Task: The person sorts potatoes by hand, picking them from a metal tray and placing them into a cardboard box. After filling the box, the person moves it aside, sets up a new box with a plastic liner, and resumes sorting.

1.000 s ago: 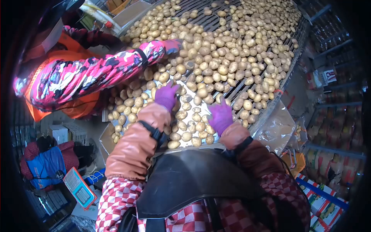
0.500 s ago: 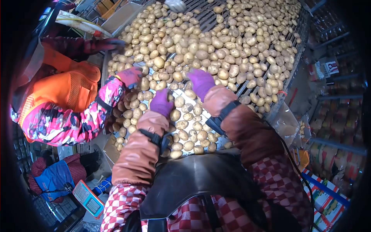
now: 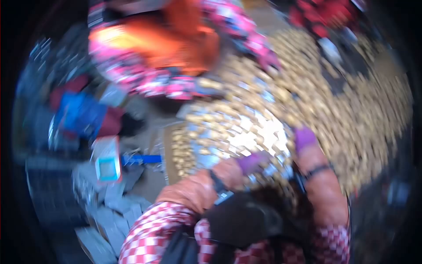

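Motion blur smears the whole view. My left hand, in a purple glove, is low over the near part of the bright metal sorting surface, close to several potatoes. At the right edge of that bright patch is my right hand, also purple-gloved, beside the large potato heap. The fingers of both hands are too smeared to show whether they grip anything. Brown sleeve covers and dark wrist bands cover my forearms.
A co-worker in an orange vest stands at the left side of the potatoes. A box of potatoes sits at the surface's left end, near a scale. Another person in red is at the far side.
The view has swung left, so the scale and box come further in. My left hand has drawn nearer my body; my right hand stays by the heap. More bare metal shows between potatoes.
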{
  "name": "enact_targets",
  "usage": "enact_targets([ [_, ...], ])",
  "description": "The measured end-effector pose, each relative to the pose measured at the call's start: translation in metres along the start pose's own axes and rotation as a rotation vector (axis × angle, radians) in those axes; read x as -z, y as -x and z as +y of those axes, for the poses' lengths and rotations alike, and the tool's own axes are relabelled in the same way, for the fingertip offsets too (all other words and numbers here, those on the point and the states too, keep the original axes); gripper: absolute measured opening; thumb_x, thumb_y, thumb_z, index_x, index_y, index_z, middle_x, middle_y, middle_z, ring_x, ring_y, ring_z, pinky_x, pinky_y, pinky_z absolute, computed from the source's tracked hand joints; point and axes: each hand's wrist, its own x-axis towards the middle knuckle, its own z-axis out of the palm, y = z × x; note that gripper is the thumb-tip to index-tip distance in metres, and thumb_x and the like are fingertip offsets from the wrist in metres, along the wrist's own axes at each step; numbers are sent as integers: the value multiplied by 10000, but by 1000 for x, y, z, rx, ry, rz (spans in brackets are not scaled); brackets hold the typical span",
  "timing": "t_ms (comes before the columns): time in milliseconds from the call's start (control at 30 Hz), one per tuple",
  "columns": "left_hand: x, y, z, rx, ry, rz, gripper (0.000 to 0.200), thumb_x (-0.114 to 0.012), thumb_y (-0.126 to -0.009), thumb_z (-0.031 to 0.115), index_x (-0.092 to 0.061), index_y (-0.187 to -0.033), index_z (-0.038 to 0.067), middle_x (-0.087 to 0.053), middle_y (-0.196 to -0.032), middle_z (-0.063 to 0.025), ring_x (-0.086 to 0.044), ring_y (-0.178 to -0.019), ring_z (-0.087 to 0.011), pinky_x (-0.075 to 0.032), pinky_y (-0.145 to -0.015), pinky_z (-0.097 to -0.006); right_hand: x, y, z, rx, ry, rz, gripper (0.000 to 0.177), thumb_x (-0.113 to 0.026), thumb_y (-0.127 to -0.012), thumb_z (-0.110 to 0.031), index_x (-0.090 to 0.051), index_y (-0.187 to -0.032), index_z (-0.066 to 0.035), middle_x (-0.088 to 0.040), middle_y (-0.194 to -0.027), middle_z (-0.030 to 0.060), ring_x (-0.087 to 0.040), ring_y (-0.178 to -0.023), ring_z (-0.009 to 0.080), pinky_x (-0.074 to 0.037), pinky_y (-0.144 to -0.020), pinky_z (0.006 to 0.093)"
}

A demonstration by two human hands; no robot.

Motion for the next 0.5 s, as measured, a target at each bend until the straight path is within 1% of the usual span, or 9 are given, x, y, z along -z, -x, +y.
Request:
enact_targets([
  [33, -5, 3, -5, -34, -73, 22, 538, -809, -697, 174, -570, -1162, 45, -552, -1191, -150, -538, -1128, -341, -454, -934, -423, -1, 2, -2, 12, 20, 13, 283, -560, -854, -122, -602, -1131, -78, -540, -1267, 171, -523, -1176, 337, -406, -988, 438],
  [100, 2, 6, 26, -94, -27, 93, 668, -859, -618, 193, -554, -1193, 39, -552, -1176, -155, -544, -1095, -358, -442, -949, -448, 2, 3, -11, 12, 63, 20, 287, -566, -852, -122, -601, -1134, -76, -535, -1274, 173, -518, -1182, 335, -400, -994, 435],
  [133, 10, 11, 45, 19, -107, -1, 543, -811, -696, 180, -563, -1159, 42, -558, -1138, -133, -573, -1040, -302, -500, -875, -414, 2, 3, -12, 16, 76, 20, 289, -569, -851, -122, -600, -1135, -74, -532, -1277, 174, -516, -1186, 334, -397, -998, 434],
  [167, 10, 18, 60, 271, 338, -9, 428, -723, -782, 233, -569, -1138, 51, -563, -1095, -104, -586, -990, -250, -524, -779, -366, 3, 5, -10, 5, 90, 22, 291, -572, -850, -121, -600, -1136, -73, -530, -1280, 176, -513, -1189, 333, -394, -1001, 433],
  [200, 10, 26, 74, 525, 777, 98, 341, -634, -868, 285, -576, -1117, 60, -567, -1052, -75, -599, -939, -197, -549, -682, -318, 4, 5, -12, 7, 88, 22, 293, -574, -849, -121, -600, -1138, -72, -527, -1284, 177, -511, -1192, 332, -391, -1004, 431],
  [267, 14, 46, 92, 619, 902, 218, 316, -521, -928, 356, -583, -1064, 79, -569, -1018, -48, -620, -813, -159, -534, -622, -280, 5, 9, -4, -15, 108, 25, 298, -580, -847, -121, -599, -1140, -69, -522, -1290, 179, -507, -1198, 330, -386, -1011, 428],
  [300, 24, 60, 110, 669, 862, 222, 319, -518, -923, 373, -585, -1043, 85, -574, -1007, -44, -610, -723, -143, -499, -595, -247, 6, 13, -4, -17, 105, 29, 300, -583, -847, -121, -599, -1141, -68, -520, -1293, 180, -504, -1201, 329, -383, -1014, 427],
  [400, 21, 91, 111, 741, 934, 399, 396, -522, -905, 410, -572, -1108, 73, -586, -996, -53, -581, -670, -138, -443, -558, -223, 1, 13, 3, -28, 93, 31, 307, -592, -844, -120, -597, -1145, -64, -512, -1303, 184, -497, -1211, 327, -374, -1024, 423],
  [500, 23, 113, 119, 750, 1031, 511, 348, -518, -921, 327, -570, -1155, 75, -575, -1018, -55, -586, -690, -142, -469, -592, -218, 1, 14, 6, -24, 54, 56, 314, -601, -841, -120, -596, -1149, -60, -505, -1312, 187, -490, -1220, 324, -365, -1034, 419],
])
